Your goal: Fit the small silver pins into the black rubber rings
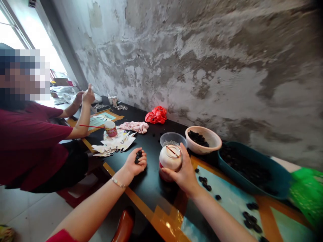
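Observation:
My left hand point(135, 163) is cupped palm up over the black table point(148, 181) and holds several small black round pieces point(138, 156). My right hand point(182, 171) grips the side of a white jar of glue point(170, 158) with a thin stick resting across its open mouth. Loose black pieces point(205, 183) lie on the table just right of that hand. A clear plastic cup point(173, 138) stands right behind the jar.
A beige bowl point(211, 145) and a teal tray point(275, 183) hold more black pieces at the right. A red plastic bag point(156, 115), pink cloth point(135, 126) and white paper shapes point(114, 144) lie further back. A person in a maroon shirt point(30, 141) works at the left.

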Demonstrator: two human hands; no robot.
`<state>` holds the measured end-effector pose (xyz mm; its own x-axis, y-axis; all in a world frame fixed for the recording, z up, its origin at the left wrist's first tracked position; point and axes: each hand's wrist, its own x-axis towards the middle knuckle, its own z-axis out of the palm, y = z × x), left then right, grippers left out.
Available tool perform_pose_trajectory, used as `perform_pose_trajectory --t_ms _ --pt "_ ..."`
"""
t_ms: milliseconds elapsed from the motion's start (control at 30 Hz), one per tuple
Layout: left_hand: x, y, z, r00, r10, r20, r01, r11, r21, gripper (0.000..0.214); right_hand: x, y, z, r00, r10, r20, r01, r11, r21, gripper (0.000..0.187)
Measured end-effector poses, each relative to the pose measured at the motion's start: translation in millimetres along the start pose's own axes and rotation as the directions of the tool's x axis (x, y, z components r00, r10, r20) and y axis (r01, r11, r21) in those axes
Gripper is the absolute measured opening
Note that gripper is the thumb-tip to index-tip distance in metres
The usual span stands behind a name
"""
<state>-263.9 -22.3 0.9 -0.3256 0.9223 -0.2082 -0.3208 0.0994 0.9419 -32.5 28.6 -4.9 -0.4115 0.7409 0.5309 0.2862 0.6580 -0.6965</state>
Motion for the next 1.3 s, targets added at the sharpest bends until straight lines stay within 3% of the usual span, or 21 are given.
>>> perform_pose_trajectory --t_ms 133,167,233,267,333,400,533,733,867,1033,1300 --pt "-67.1 -12.3 12.5 0.990 -0.138 0.043 0.144 0.952 -0.269 0.027 -4.0 -3.0 -8.5 0.998 -0.061 -0.013 0.059 0.994 -0.092 0.115" --pt "-81.9 -15.2 17.8 0.962 -0.254 0.105 0.270 0.807 -0.525 0.025 -5.7 -5.4 -13.0 0.996 -0.089 -0.025 0.086 0.990 -0.115 0.111" --pt "-106.4 -19.7 30.3 0.871 -0.409 0.272 0.454 0.458 -0.764 0.022 -11.1 -11.6 -26.1 0.984 -0.167 -0.054 0.157 0.975 -0.156 0.095" --pt "-115.6 -21.4 37.4 0.837 -0.447 0.317 0.488 0.345 -0.802 0.020 -14.9 -15.3 -34.4 0.976 -0.209 -0.069 0.194 0.966 -0.172 0.085" --pt "-128.0 -24.5 53.3 0.772 -0.525 0.359 0.542 0.248 -0.803 0.016 -24.4 -22.5 -53.3 0.960 -0.266 -0.092 0.245 0.950 -0.195 0.066" --pt "-133.2 -28.6 71.5 0.714 -0.606 0.352 0.593 0.256 -0.763 0.013 -36.3 -27.7 -72.9 0.959 -0.269 -0.095 0.244 0.946 -0.215 0.046" --pt "-131.3 -41.7 114.0 0.660 -0.658 0.363 0.675 0.306 -0.672 0.009 -64.9 -27.1 -106.4 0.975 -0.218 -0.046 0.200 0.948 -0.249 0.021" --pt "-117.6 -62.8 179.1 0.610 -0.641 0.466 0.772 0.348 -0.533 0.021 -102.4 -5.3 -140.6 0.996 -0.075 -0.044 0.058 0.951 -0.304 0.012" --pt "-104.6 -69.2 211.5 0.572 -0.633 0.522 0.814 0.356 -0.460 0.022 -113.4 9.9 -157.6 0.998 0.038 -0.057 -0.054 0.948 -0.313 0.013" --pt "-88.7 -68.2 231.1 0.520 -0.636 0.571 0.852 0.339 -0.399 0.025 -114.9 22.5 -172.3 0.985 0.166 -0.053 -0.174 0.954 -0.246 0.014" --pt "-63.7 -77.3 231.3 0.418 -0.590 0.690 0.907 0.310 -0.284 0.035 -116.3 35.3 -172.4 0.962 0.235 -0.137 -0.254 0.956 -0.147 0.014"
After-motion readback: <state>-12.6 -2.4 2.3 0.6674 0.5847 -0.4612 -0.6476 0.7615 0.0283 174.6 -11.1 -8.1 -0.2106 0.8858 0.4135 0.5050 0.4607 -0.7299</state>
